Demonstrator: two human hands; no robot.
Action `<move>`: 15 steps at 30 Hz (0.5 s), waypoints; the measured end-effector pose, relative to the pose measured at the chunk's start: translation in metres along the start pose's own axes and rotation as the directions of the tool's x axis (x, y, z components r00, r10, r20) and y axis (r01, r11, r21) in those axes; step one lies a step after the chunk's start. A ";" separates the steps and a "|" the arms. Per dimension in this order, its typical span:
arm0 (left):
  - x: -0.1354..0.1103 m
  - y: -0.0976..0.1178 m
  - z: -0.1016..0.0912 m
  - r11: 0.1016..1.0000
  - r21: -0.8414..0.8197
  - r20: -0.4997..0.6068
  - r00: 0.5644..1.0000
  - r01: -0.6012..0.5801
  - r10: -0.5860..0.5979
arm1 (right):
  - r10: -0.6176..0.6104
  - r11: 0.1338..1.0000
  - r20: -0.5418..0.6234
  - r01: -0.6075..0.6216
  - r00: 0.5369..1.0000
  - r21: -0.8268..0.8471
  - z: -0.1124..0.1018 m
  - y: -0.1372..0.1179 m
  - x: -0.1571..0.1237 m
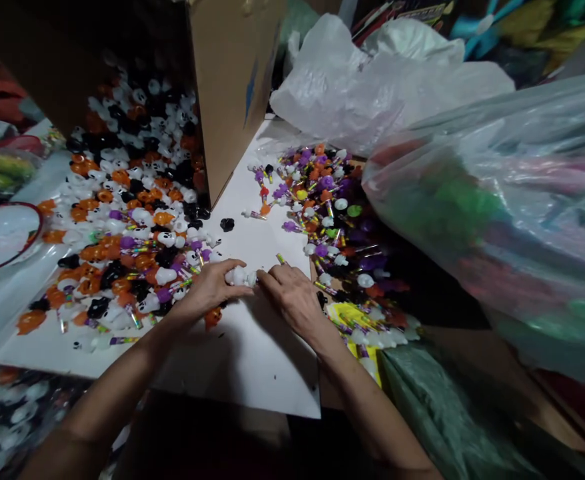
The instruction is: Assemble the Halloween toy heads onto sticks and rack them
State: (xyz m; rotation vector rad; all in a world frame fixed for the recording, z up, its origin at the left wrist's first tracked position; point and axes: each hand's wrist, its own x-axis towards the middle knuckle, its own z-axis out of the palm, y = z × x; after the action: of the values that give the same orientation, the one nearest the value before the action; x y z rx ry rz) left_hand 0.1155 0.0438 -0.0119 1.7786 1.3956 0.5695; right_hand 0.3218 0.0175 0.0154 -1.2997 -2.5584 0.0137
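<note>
My left hand (213,288) is closed around a small white plastic figure (239,276), thumb below and fingers above. My right hand (292,297) pinches at the figure's right end; its fingertips hide what exactly they grip there. Just above the right fingers shows a short tube with yellow and purple bits (281,259); whether it lies in that hand or behind it I cannot tell. Both hands are over a white board (272,360). An orange figure (213,318) lies by my left wrist, and a black piece (227,225) sits farther back.
On the left spreads a heap of white, orange and black figures (107,250), spilling from a cardboard box (232,87). Several finished-looking tubes with coloured tops (322,193) are piled at right. A full clear plastic bag (497,200) bulges beyond; a red-rimmed bowl (5,237) stands far left.
</note>
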 end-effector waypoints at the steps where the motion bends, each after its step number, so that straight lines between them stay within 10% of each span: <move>1: -0.004 0.001 -0.001 0.997 0.060 0.022 0.999 -0.050 0.049 | 0.006 0.997 0.002 -0.006 1.000 0.075 0.000 0.000 -0.001; 5: -0.025 -0.005 0.007 0.893 0.318 0.140 0.948 -0.318 0.287 | 0.035 0.852 0.119 -0.092 0.992 0.516 0.017 -0.005 -0.007; 11: -0.044 -0.012 -0.015 0.769 0.499 0.182 0.916 -0.400 0.358 | -0.044 0.349 0.398 -0.359 0.916 0.866 0.046 -0.017 0.006; 15: -0.025 0.007 -0.103 0.677 0.736 -0.031 0.998 -0.010 0.049 | 0.045 0.575 0.336 -0.299 0.941 0.761 0.037 0.017 0.051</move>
State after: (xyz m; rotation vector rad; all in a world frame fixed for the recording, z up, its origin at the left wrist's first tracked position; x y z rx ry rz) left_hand 0.0348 0.0510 0.0571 2.4292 1.7895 0.0229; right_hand 0.2973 0.0722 -0.0102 -1.1721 -2.0931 1.3409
